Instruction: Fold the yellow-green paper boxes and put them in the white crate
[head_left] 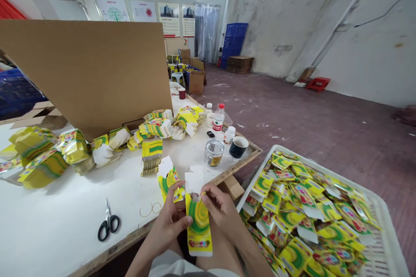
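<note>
Over my lap, past the table's front edge, I hold a flat yellow and green printed carton (199, 229) upright, its white flap at the top. My left hand (172, 216) grips its left edge, with the thumb on the front face. At the upper right corner, by the base of the flap, the fingers of my right hand (221, 207) pinch the carton. Another flat carton (169, 179) lies on the table just behind my left hand. A stack of flat cartons (151, 156) stands beyond it.
Scissors (108, 223) lie on the white table (136, 242). Bundled cartons (73, 149) line a large cardboard sheet (97, 73). A clear jar (214, 152), dark mug (238, 147) and red-capped bottle (219, 117) stand near the table corner. At right, a white basket (390, 229) holds many cartons.
</note>
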Available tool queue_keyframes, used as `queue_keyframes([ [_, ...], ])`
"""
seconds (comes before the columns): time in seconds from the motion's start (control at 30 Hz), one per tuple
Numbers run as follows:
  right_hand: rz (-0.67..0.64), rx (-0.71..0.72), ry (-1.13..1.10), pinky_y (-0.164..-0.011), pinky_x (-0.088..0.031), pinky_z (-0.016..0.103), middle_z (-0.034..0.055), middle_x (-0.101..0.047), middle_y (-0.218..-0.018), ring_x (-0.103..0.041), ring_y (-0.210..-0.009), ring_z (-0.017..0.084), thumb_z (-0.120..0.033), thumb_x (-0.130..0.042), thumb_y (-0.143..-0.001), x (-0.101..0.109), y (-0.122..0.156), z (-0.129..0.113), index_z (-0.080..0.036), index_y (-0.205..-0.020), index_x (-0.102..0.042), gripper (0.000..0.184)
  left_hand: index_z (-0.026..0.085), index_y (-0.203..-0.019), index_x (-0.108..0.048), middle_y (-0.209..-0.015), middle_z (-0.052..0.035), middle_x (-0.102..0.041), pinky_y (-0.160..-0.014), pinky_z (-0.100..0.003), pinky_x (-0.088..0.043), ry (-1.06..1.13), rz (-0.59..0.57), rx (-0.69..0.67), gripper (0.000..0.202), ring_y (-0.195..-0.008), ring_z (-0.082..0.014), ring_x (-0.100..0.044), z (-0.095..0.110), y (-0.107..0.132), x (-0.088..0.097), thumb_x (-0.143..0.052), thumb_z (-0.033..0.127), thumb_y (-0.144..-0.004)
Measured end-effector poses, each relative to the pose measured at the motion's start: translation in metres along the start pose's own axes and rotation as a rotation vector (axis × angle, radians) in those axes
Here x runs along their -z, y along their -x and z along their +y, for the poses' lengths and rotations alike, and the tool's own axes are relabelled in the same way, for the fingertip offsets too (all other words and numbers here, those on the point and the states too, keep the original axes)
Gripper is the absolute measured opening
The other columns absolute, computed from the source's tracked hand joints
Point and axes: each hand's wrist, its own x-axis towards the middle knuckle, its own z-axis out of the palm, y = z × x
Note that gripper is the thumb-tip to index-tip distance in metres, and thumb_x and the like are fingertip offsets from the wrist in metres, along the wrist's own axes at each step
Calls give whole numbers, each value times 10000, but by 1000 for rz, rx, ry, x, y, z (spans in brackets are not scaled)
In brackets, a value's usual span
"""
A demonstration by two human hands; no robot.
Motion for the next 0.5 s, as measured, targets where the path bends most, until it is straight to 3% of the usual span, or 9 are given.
queue_keyframes([
  [0.1, 79, 25, 1, -633, -433, 239, 6, -584, -755, -541, -695, 150, -380, -526, -934, -3, 0, 3, -192, -858, -594, 215, 295, -1416, -273, -997, -83, -722, -780, -358, -540, 0, 19, 47, 783, -953, -269, -707, 2, 0, 1, -748, 256, -795],
  [0.2, 258, 32, -59, -702, -481, 262, 43, -640, -861, -598, -781, 181, -410, -552, -908, -2, -1, 3, -198, -970, -602, 226, 262, -1323, -426, -994, -83, -725, -774, -344, -537, -50, 47, 44, 625, -915, -253, -708, 4, -3, 0, -750, 266, -787],
  [0.27, 310, -7, -120, -671, -493, 264, 21, -629, -776, -603, -716, 178, -454, -545, -900, 1, -3, 0, -195, -1063, -588, 309, 248, -1246, -498, -986, -80, -729, -745, -317, -532, -120, 89, 31, 510, -851, -227, -708, 3, -5, -2, -737, 265, -796],
  [0.4, 55, -103, -96, -623, -488, 260, -31, -597, -638, -588, -628, 167, -384, -594, -870, 7, -4, -10, -187, -1166, -613, 356, 227, -1255, -537, -973, -86, -733, -686, -292, -524, -264, 168, 22, 505, -725, -194, -688, 0, -7, -2, -730, 266, -790],
  [0.5, 17, -96, 110, -571, -438, 242, -37, -606, -638, -556, -598, 159, -275, -595, -844, 8, -4, -10, -215, -1177, -633, 340, 231, -1299, -528, -1079, -105, -716, -800, -329, -524, -283, 150, 27, 524, -886, -232, -689, -1, -6, -1, -705, 260, -807],
])
